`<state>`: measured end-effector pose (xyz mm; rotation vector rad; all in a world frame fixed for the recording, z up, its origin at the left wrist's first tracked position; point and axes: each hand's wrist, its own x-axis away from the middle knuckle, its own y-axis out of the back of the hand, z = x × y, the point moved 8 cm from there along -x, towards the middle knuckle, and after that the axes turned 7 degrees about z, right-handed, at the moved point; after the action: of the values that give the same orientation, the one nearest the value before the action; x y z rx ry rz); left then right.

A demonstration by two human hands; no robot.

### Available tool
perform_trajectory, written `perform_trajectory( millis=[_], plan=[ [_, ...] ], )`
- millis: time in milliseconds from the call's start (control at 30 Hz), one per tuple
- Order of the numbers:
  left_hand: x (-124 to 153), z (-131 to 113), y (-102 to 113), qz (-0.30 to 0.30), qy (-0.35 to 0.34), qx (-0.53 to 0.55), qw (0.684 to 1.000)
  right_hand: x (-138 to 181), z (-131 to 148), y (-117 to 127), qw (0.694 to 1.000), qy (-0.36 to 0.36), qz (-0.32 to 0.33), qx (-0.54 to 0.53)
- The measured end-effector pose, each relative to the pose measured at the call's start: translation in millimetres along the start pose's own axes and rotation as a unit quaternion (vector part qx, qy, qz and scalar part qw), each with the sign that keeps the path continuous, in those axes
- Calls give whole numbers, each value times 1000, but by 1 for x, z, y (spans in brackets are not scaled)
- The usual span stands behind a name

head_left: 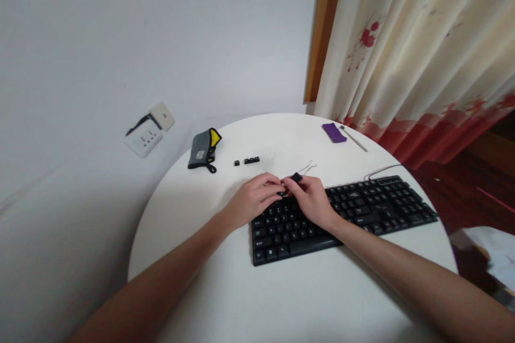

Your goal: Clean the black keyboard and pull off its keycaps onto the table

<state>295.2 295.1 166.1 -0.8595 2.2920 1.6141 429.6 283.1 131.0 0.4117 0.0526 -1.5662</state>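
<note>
A black keyboard [309,244] lies slantwise on the white table, under both hands. My right hand [316,201] is closed around a wire keycap puller [296,177], whose black grip shows above the fingers and whose thin wire prongs point away from me. My left hand [257,198] meets it over the keyboard's upper left part, fingertips pinched together. A small dark piece shows at those fingertips; I cannot tell whether it is a loose keycap or a key still on the board. Behind the hands, a single loose keycap [236,163] sits beside a short row of keycaps [251,160].
A grey pouch with yellow lining [201,150] lies at the table's left rim. Toward the far right are a purple cloth [334,133] and a thin brush-like stick [354,138]. The keyboard's cable [382,170] runs off the right edge of the round table [193,257].
</note>
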Motion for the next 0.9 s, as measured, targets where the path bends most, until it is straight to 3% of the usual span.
perform_trajectory(
  millis=[333,533,733,900],
  plan=[
    [0,1,4,2,-1,37,999,0,-1,-2,1000,-15,13,5],
    [3,15,13,-54,44,53,996,2,5,1,1000,-7,-11,5],
    [5,20,18,-80,54,32,995,3,8,0,998,21,-5,-66],
    [4,16,22,-97,43,32,994,3,11,1,999,30,-6,15]
  ],
)
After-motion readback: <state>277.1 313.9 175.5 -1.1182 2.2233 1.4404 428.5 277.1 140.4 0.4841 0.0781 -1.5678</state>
